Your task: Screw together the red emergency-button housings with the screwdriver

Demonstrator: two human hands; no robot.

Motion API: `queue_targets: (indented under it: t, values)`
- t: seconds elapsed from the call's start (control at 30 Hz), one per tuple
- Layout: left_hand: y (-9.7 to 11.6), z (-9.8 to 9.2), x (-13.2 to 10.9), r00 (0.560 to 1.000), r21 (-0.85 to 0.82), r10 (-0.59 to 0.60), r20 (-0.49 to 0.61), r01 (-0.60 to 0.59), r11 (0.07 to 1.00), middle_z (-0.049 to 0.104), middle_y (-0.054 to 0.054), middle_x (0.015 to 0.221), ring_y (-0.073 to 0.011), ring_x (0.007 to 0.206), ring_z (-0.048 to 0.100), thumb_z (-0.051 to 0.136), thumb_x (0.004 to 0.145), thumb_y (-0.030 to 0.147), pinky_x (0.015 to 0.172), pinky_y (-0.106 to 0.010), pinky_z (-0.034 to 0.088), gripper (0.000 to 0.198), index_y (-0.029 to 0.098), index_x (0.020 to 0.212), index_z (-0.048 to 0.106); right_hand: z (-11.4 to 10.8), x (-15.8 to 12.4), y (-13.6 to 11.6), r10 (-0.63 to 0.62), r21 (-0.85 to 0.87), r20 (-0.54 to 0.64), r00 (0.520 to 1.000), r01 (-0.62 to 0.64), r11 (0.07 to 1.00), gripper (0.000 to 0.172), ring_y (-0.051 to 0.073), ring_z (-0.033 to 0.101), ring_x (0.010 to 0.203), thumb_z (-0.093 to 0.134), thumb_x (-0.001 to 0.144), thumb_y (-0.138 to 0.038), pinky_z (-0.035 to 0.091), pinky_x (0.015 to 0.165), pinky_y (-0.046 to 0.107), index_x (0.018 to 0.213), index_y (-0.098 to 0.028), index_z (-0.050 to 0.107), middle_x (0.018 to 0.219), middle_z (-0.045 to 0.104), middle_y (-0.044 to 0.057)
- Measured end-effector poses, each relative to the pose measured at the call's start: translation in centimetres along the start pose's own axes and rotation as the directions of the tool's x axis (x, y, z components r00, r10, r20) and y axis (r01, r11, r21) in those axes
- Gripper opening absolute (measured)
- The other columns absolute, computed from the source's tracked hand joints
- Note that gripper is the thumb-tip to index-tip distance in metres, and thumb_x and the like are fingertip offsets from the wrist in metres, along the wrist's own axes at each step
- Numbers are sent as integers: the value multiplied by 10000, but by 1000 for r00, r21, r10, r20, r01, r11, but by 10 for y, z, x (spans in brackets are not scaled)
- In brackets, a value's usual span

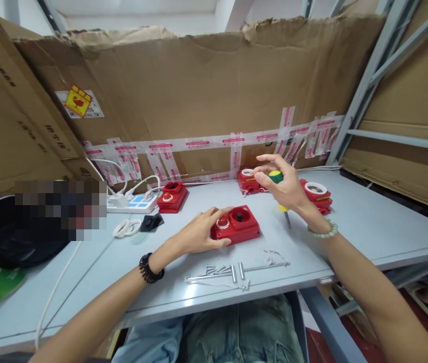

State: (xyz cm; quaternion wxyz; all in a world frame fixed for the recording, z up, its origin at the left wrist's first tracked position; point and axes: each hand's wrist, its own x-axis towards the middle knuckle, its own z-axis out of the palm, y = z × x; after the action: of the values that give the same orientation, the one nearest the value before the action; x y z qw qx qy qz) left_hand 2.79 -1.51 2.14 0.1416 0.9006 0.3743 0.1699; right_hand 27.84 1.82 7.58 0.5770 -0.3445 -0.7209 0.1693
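My left hand is closed around the left end of a red housing lying flat on the table. That housing has a small red dome in a pale ring and a round recess with a black part inside. To its right, raised above the tabletop, my right hand grips a screwdriver with a green and yellow handle, some fingers stretched out. Its metal shaft points down, apart from the housing. Several screws and two T-shaped metal rods with thin white strings lie near the front edge.
Other red housings stand at the back: one left, one behind my right hand, another right. White scissors, a black square part and a plugged power strip sit left. Cardboard walls the back.
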Motion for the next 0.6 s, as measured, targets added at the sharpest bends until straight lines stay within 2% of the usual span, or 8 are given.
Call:
queue_targets:
  t: [0.13,0.23,0.3,0.37,0.47,0.6]
  values:
    - [-9,2,-4,1000,-28,-16,-25,16,999,553,-111,1127,-272,981,563,633,821,440,903,-432,457,779,257,1490,279,0,-1,-1,-6,-53,10,1000,6,999,439,170,679,776,714,747,-402,531,728,306,1100,-189,563,881,730,35]
    - [-25,2,-1,984,26,-96,-151,101,995,564,-119,1100,-277,984,578,618,830,417,897,-430,462,758,225,1486,290,1,-1,-2,-21,-97,21,1000,23,995,426,171,672,793,715,750,-386,521,778,325,1101,-198,565,884,730,28]
    - [-39,-1,3,946,117,-182,-266,219,969,577,-131,1054,-290,956,585,607,834,430,865,-430,465,751,184,1479,311,1,-2,-2,-14,-105,32,999,18,994,430,157,662,741,717,749,-383,522,744,314,1105,-199,561,889,726,26]
    - [-51,-6,7,890,216,-274,-364,367,905,589,-162,1039,-316,944,588,589,842,461,844,-437,457,758,136,1474,325,2,-2,-2,-1,-100,46,999,6,995,435,133,638,659,718,748,-383,518,683,292,1105,-194,557,890,717,24]
    - [-65,-10,13,817,353,-365,-447,536,767,599,-230,1105,-364,988,585,540,864,506,866,-459,425,766,75,1465,339,3,-3,-3,-2,-100,62,998,8,995,430,109,600,587,709,755,-389,505,633,274,1103,-191,551,864,702,12]
    - [-74,-10,22,776,530,-389,-497,626,571,647,-261,1094,-409,1108,512,538,844,539,923,-479,371,773,4,1391,430,4,-3,-3,-16,-134,72,997,25,991,413,117,608,619,686,773,-401,499,647,275,1103,-194,552,857,701,11]
